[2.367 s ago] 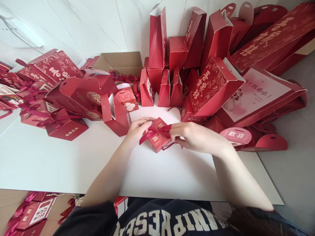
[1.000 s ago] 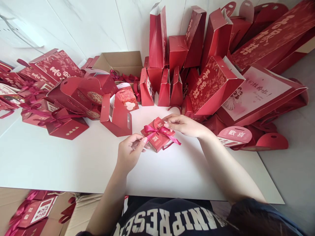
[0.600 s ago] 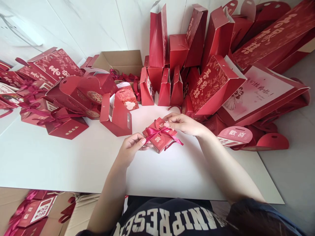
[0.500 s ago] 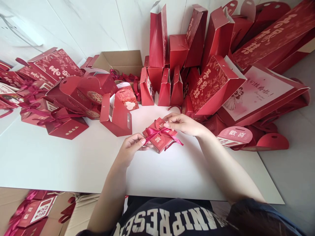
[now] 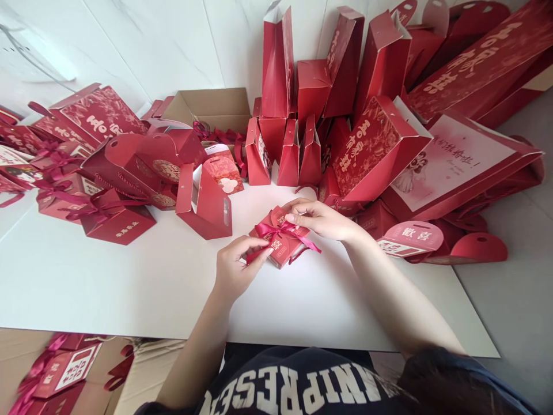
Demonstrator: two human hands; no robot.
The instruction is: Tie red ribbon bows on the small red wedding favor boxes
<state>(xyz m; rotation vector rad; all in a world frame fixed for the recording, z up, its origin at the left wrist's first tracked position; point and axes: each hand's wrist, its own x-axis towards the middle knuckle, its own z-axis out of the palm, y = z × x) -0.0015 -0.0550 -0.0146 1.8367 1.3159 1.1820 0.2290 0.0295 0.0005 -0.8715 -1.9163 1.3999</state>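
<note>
A small red gift box [image 5: 280, 253] with gold lettering lies on the white table in front of me. A magenta ribbon bow [image 5: 283, 229] is tied across its top, with a loose tail on the right. My left hand [image 5: 237, 262] is closed at the box's left corner, thumb and fingertips over the ribbon there. My right hand [image 5: 322, 219] grips the far right edge, its thumb on the top flap and its fingers partly hidden behind the box. A dark red cord [image 5: 297, 253] shows at the box's near right side.
Red paper boxes [image 5: 367, 155] crowd the back and right of the white table [image 5: 129, 288]. Ribboned boxes [image 5: 116, 219] stand at the left. An open cardboard carton [image 5: 207, 106] holds ribbons at the back; another carton [image 5: 108, 369] with red boxes sits below the table's front edge.
My left hand has moved slightly right and over the box's left corner, its fingers now on top near the ribbon. My right hand has barely shifted; the box stays in place.
</note>
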